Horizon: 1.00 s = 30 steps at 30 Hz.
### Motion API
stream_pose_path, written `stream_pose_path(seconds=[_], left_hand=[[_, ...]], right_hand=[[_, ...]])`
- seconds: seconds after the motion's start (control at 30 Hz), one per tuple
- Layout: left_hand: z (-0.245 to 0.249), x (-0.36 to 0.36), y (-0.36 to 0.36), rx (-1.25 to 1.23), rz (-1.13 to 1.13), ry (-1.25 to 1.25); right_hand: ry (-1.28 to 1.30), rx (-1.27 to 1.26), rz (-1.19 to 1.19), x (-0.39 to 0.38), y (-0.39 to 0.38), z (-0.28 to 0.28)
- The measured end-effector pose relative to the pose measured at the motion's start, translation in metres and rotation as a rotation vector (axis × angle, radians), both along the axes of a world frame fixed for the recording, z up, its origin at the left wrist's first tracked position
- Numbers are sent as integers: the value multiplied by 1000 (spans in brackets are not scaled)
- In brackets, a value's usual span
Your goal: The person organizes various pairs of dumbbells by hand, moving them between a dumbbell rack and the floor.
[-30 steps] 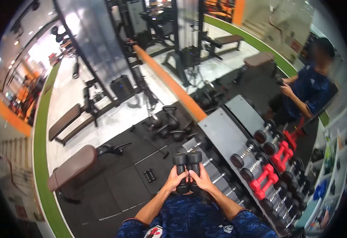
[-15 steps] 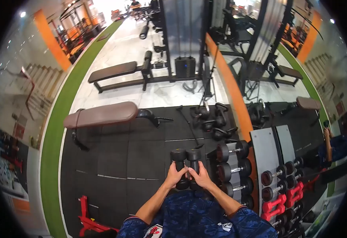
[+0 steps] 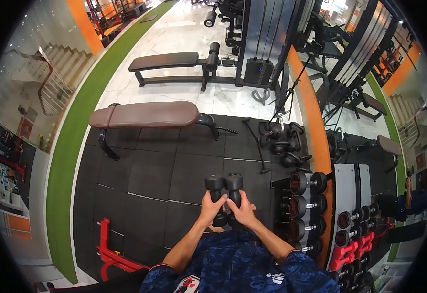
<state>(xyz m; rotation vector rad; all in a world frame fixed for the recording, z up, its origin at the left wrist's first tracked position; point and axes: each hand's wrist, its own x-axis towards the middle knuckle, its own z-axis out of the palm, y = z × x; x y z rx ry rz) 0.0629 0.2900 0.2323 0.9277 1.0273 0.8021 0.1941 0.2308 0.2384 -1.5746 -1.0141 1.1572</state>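
Note:
I hold two black dumbbells side by side in front of my chest, upright with their far heads pointing away. My left hand [image 3: 210,207] grips the handle of the left dumbbell [image 3: 214,184]. My right hand [image 3: 243,212] grips the handle of the right dumbbell [image 3: 233,183]. The two hands touch each other, and the near heads of the dumbbells are mostly hidden behind my fingers. My blue patterned shirt fills the bottom of the view.
A dumbbell rack [image 3: 305,205] stands at my right against a mirror. A brown padded bench [image 3: 145,115] lies ahead on black rubber floor tiles. Kettlebells [image 3: 282,141] sit by the mirror. A red frame [image 3: 111,251] lies at lower left. A cable machine [image 3: 258,68] stands farther back.
My view has swung left, away from the mirror and rack toward the bench and open floor. Both hands keep the same grip on the two dumbbells.

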Motion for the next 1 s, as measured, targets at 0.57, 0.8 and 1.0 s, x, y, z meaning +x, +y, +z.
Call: stream_pose_path(seconds=[0.57,0.8,1.0], left_hand=[[-39,12,101,-87,13,152],[-82,20,129,-129,49,308],[-111,23,153,-117,49,472]], right_hand=[[111,-59,53,14,110,-77],[27,-95,35,15,137,-116],[30,-280,-2,10,159,-143]])
